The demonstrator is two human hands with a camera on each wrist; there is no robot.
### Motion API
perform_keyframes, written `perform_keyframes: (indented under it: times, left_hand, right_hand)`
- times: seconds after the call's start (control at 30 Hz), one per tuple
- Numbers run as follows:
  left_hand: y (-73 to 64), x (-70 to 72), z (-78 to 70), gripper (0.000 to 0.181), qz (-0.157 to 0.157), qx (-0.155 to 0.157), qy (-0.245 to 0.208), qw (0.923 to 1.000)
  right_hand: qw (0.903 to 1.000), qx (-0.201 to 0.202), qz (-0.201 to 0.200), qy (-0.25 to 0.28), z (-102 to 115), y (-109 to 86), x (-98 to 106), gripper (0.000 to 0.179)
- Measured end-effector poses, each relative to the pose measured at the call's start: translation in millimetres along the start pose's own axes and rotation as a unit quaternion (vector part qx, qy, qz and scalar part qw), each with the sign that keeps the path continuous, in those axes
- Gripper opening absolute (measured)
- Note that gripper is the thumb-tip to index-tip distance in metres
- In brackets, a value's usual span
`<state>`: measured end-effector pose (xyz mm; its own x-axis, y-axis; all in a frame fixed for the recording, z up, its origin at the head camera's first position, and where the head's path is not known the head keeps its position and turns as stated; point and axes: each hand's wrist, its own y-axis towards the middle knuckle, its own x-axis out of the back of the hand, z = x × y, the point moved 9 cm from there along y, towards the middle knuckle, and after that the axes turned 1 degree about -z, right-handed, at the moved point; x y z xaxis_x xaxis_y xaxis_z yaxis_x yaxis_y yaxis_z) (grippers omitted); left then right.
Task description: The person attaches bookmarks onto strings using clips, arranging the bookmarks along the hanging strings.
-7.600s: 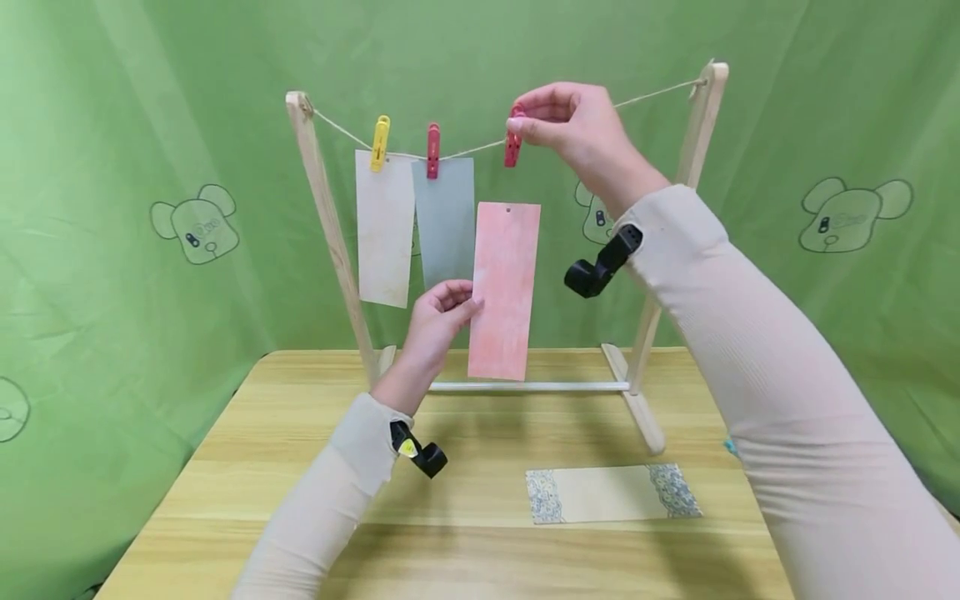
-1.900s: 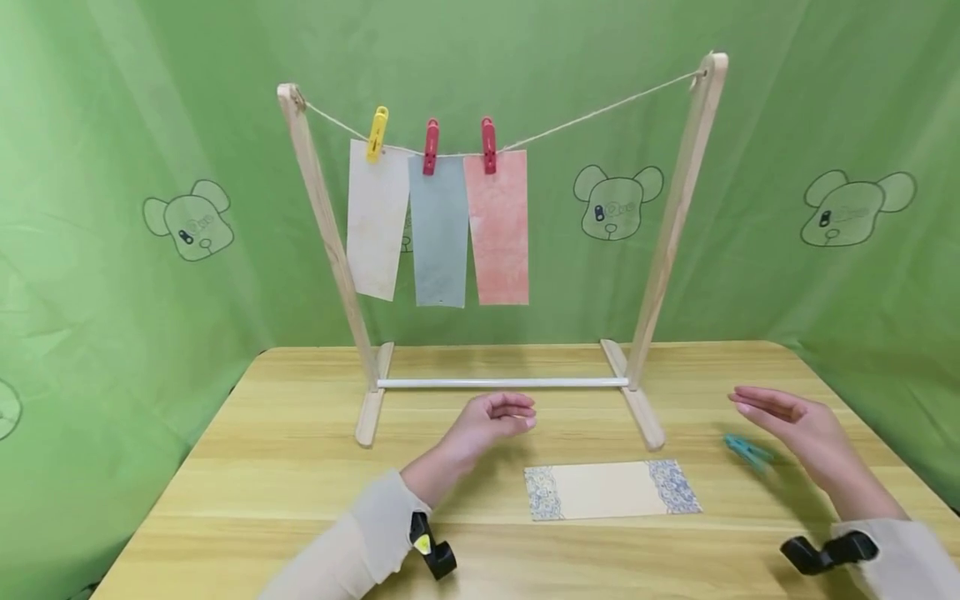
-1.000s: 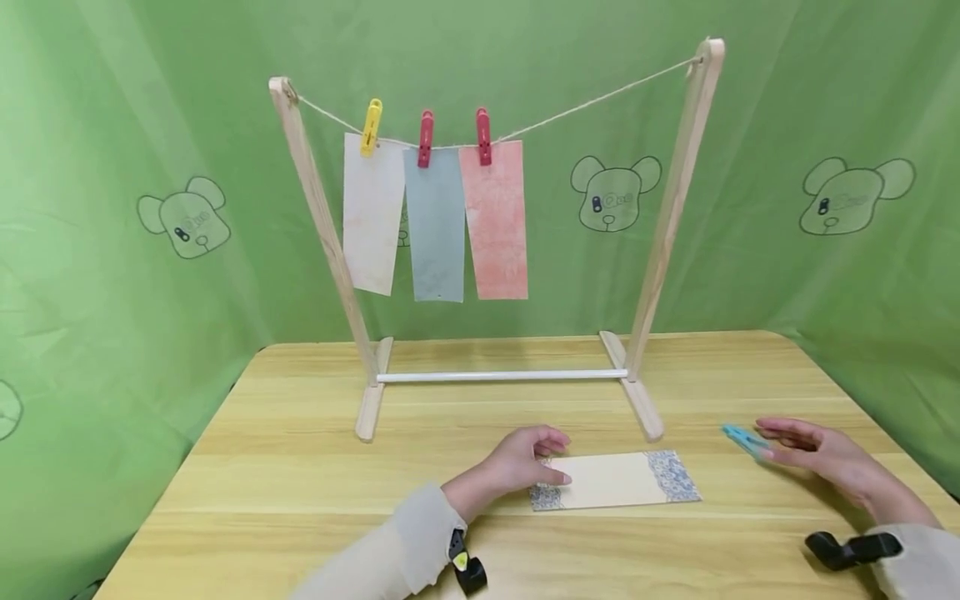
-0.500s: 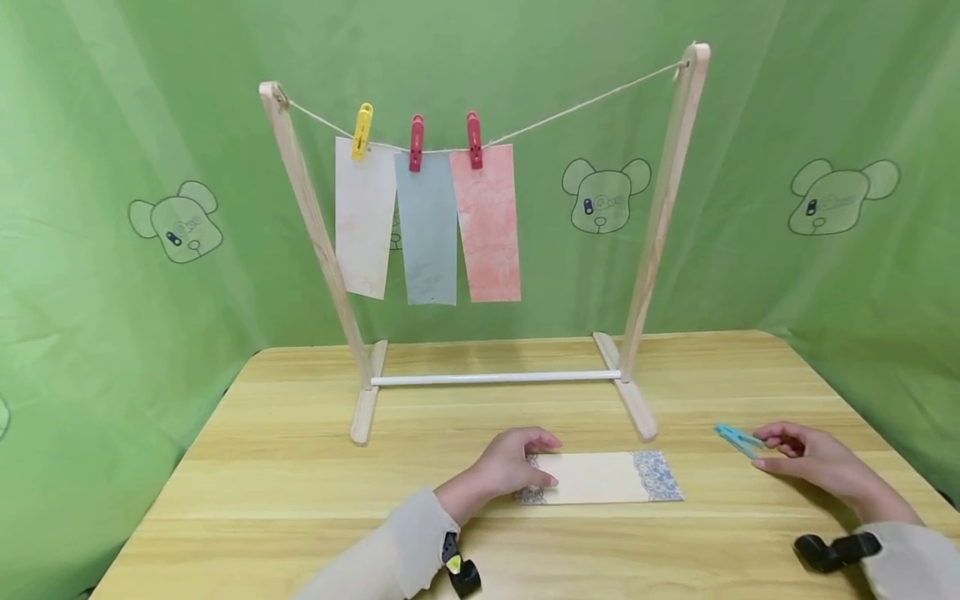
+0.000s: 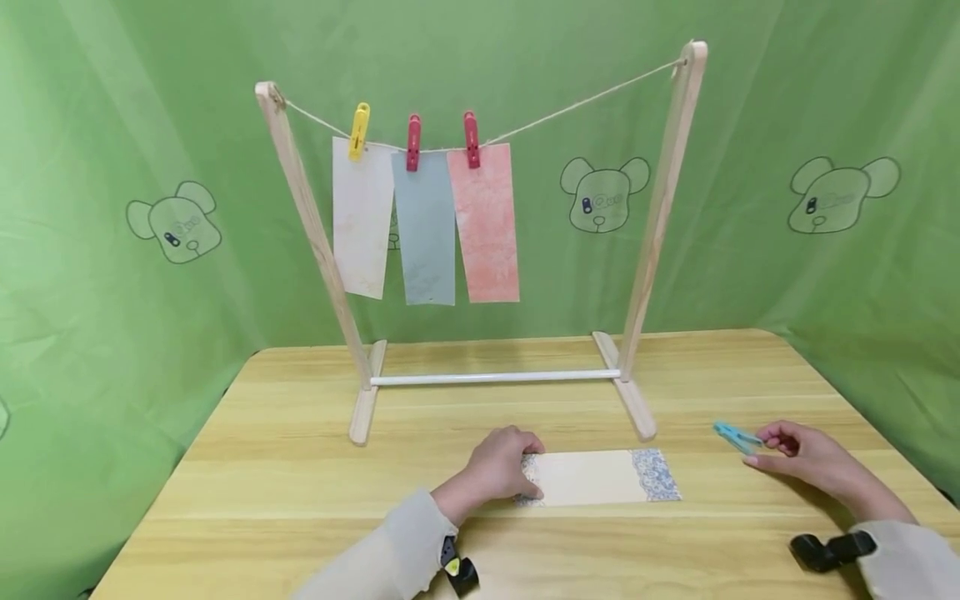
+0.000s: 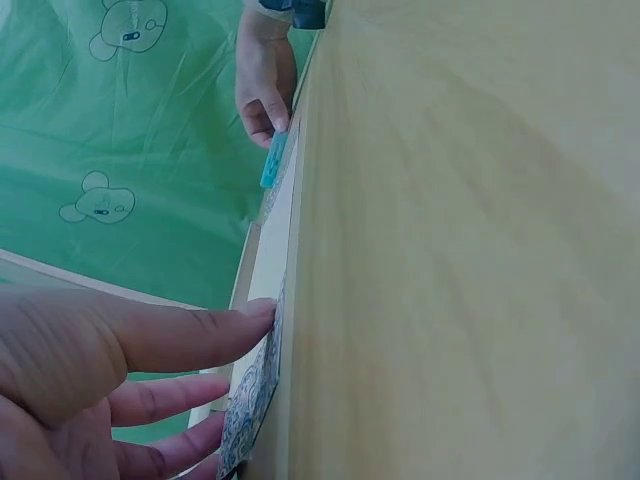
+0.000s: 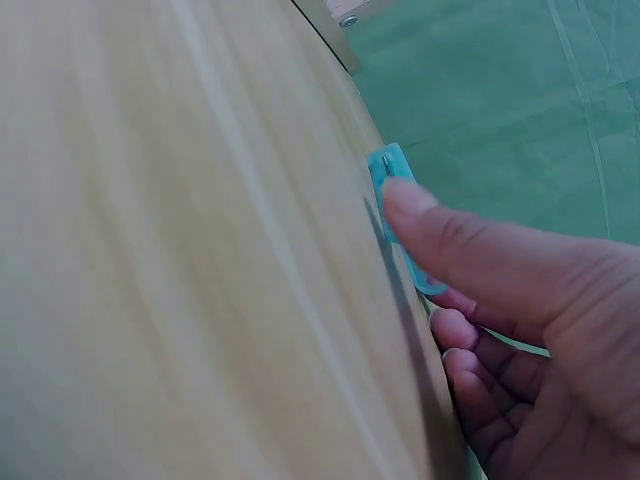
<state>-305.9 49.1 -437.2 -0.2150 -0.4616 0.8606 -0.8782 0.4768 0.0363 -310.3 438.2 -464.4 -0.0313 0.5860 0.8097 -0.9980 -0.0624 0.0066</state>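
On the table lies a cream paper card [image 5: 588, 478] with blue floral ends. My left hand [image 5: 501, 465] grips its left end, thumb at the near long edge and fingers at the far one. In the left wrist view the thumb and fingers sit either side of the patterned end of the card [image 6: 252, 405]. My right hand [image 5: 806, 458] pinches a turquoise clothespin [image 5: 737, 436] by its handle end, close over the table at the right. The right wrist view shows the thumb across the clothespin [image 7: 385, 160], the other fingers partly hidden behind.
A wooden stand [image 5: 660, 217] with a sagging string [image 5: 585, 103] rises behind the hands. From the string hang a white card [image 5: 363, 225] under a yellow clothespin [image 5: 358, 132], a grey-blue card [image 5: 426, 233] and a pink card [image 5: 486, 229] under red clothespins [image 5: 413, 142].
The pink card now hangs from the string under a red clothespin. Both hands came down to the table; the left closed on the floral-ended card, the right took hold of the turquoise clothespin.
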Motion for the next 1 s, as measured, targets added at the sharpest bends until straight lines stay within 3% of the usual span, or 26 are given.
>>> perform_keyframes:
  times: [0.1, 0.3, 0.5, 0.67, 0.8, 1.0]
  left_hand:
    - [-0.9, 0.2, 0.4, 0.051, 0.004, -0.004, 0.013, 0.9999]
    - [1.4, 1.6, 5.9, 0.048, 0.012, -0.008, -0.016, 0.9998]
    - [2.4, 5.8, 8.7, 0.036, 0.024, -0.011, -0.028, 0.9993]
    - [3.8, 3.8, 14.7, 0.023, 0.047, 0.004, -0.083, 0.9954]
    - [7.0, -1.4, 25.0, 0.015, 0.072, 0.029, -0.17, 0.9824]
    - [13.2, -5.1, 39.2, 0.012, 0.1, 0.068, -0.283, 0.9513]
  right_hand:
    - [1.0, 0.003, -0.003, 0.004, 3, -0.1, -2, 0.041]
    - [0.9998, 0.01, -0.019, -0.002, 2, 1.3, 1, 0.041]
    - [0.998, -0.035, -0.039, 0.035, -11, -0.2, 13, 0.053]
    - [0.9946, -0.063, -0.064, 0.051, -15, -1.8, 19, 0.06]
    - [0.989, -0.055, -0.079, 0.113, -6, 0.9, 17, 0.051]
    - [0.9706, -0.025, -0.078, 0.226, 22, 7.6, 10, 0.03]
